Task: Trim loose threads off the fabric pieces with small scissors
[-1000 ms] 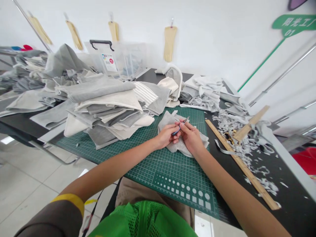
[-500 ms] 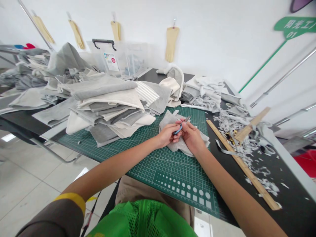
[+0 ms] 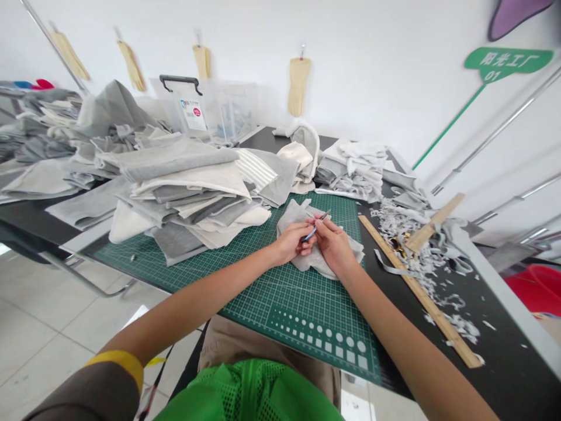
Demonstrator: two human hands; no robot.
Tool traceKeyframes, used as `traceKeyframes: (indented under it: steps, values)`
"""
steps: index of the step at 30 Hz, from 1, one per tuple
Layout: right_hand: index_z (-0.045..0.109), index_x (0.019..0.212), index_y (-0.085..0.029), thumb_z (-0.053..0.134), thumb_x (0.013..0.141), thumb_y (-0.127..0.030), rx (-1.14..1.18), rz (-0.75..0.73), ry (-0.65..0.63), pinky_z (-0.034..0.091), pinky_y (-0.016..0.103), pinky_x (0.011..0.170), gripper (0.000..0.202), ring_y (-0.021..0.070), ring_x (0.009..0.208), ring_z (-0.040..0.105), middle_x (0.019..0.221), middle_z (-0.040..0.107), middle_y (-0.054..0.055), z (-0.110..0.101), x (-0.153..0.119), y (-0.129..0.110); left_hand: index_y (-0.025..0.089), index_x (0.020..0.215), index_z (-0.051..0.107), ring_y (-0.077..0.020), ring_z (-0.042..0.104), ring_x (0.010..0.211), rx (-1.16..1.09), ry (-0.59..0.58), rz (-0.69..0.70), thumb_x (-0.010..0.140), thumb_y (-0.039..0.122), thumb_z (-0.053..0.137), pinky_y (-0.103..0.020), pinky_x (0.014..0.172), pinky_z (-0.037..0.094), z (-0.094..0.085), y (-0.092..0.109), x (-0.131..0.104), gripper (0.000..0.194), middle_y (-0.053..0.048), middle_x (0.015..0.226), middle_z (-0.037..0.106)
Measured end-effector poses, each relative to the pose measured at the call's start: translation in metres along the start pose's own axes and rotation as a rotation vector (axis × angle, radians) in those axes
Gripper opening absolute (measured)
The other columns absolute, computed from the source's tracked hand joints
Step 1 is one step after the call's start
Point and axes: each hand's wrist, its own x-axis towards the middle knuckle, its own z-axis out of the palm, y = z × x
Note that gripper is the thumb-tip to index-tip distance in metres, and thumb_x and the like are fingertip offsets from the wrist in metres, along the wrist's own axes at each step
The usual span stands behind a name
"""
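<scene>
My left hand (image 3: 291, 243) is closed around small scissors (image 3: 309, 234) with a blue handle. Their metal blades point up and to the right, between my two hands. Facing it, my right hand (image 3: 335, 247) has its thumb and fingers pinched together close to the blades, on a light grey piece of cloth (image 3: 287, 216). That cloth lies crumpled beneath both hands on the green cutting mat (image 3: 245, 292). Exactly what sits between the right fingertips is too small to make out.
Left of my hands rises a stack of grey and cream cloths (image 3: 188, 187). A clear plastic box (image 3: 223, 111) stands behind it. On the right lie a wooden strip (image 3: 421, 292), shredded scraps (image 3: 432, 275) and gold-handled scissors (image 3: 398, 244). Folded cloths (image 3: 350, 169) sit at the back.
The whole view has shifted slightly, so things appear a little further left. Both hands keep nearly the same hold, with the scissors turned only slightly.
</scene>
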Motion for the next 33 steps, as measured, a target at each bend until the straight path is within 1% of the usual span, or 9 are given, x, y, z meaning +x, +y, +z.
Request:
traceKeyframes:
  steps: [6, 10, 16, 20, 25, 28, 33]
  values:
    - [0.066, 0.091, -0.021, 0.069, 0.07, -0.027, -0.003, 0.01, -0.009, 0.052, 0.027, 0.063, 0.022, 0.0107, 0.062, 0.061, 0.093, 0.07, 0.001, 0.002, -0.002, -0.0023, 0.016, 0.08, 0.048, -0.006, 0.033, 0.042, 0.006, 0.033, 0.009, 0.08, 0.028, 0.054, -0.016, 0.035, 0.026, 0.0009, 0.0006, 0.0009, 0.014, 0.003, 0.057, 0.043]
    - [0.064, 0.094, -0.022, 0.068, 0.071, -0.027, -0.013, 0.013, -0.001, 0.052, 0.027, 0.06, 0.025, 0.0107, 0.06, 0.06, 0.092, 0.07, 0.001, 0.0024, -0.0031, -0.0024, 0.015, 0.076, 0.048, -0.0057, 0.033, 0.041, 0.013, 0.031, 0.007, 0.079, 0.03, 0.055, -0.016, 0.034, 0.027, 0.001, -0.0002, 0.0021, 0.017, 0.003, 0.057, 0.043]
    - [0.064, 0.093, -0.021, 0.07, 0.069, -0.026, -0.005, 0.01, 0.034, 0.052, 0.028, 0.059, 0.025, 0.012, 0.06, 0.06, 0.088, 0.071, 0.001, 0.0011, -0.0011, -0.0005, 0.016, 0.082, 0.048, -0.0052, 0.032, 0.042, 0.004, 0.023, 0.0, 0.079, 0.03, 0.056, -0.015, 0.036, 0.026, 0.001, -0.001, 0.0015, 0.017, 0.004, 0.056, 0.043]
    - [0.064, 0.093, -0.022, 0.07, 0.069, -0.028, 0.007, 0.033, 0.016, 0.052, 0.028, 0.059, 0.026, 0.0123, 0.062, 0.061, 0.089, 0.07, 0.001, 0.0, 0.0001, -0.0011, 0.016, 0.083, 0.049, -0.0055, 0.033, 0.042, 0.003, 0.022, 0.005, 0.078, 0.032, 0.056, -0.016, 0.036, 0.026, 0.0001, -0.0021, 0.002, 0.019, 0.004, 0.057, 0.043]
    - [0.064, 0.095, -0.021, 0.068, 0.071, -0.028, 0.002, 0.023, -0.01, 0.053, 0.027, 0.06, 0.025, 0.012, 0.064, 0.061, 0.094, 0.07, 0.002, 0.0012, -0.0013, -0.0028, 0.017, 0.084, 0.049, -0.0058, 0.032, 0.041, -0.014, 0.034, -0.01, 0.077, 0.033, 0.058, -0.016, 0.035, 0.025, 0.002, -0.0001, 0.0021, 0.02, 0.005, 0.055, 0.042]
    - [0.064, 0.095, -0.022, 0.068, 0.07, -0.03, -0.003, 0.024, -0.004, 0.053, 0.027, 0.058, 0.026, 0.0123, 0.063, 0.061, 0.094, 0.069, 0.002, 0.0022, -0.0021, -0.0033, 0.016, 0.086, 0.05, -0.0058, 0.032, 0.041, -0.018, 0.043, -0.014, 0.077, 0.033, 0.058, -0.016, 0.034, 0.026, 0.0028, 0.0006, 0.0019, 0.021, 0.004, 0.056, 0.043]
    - [0.065, 0.093, -0.022, 0.07, 0.068, -0.029, -0.001, 0.021, 0.014, 0.053, 0.027, 0.062, 0.026, 0.0124, 0.065, 0.062, 0.091, 0.07, 0.001, 0.0018, -0.0018, -0.003, 0.015, 0.084, 0.05, -0.0058, 0.032, 0.041, -0.012, 0.048, -0.011, 0.077, 0.034, 0.058, -0.016, 0.034, 0.027, 0.0023, -0.0006, 0.0025, 0.022, 0.004, 0.057, 0.044]
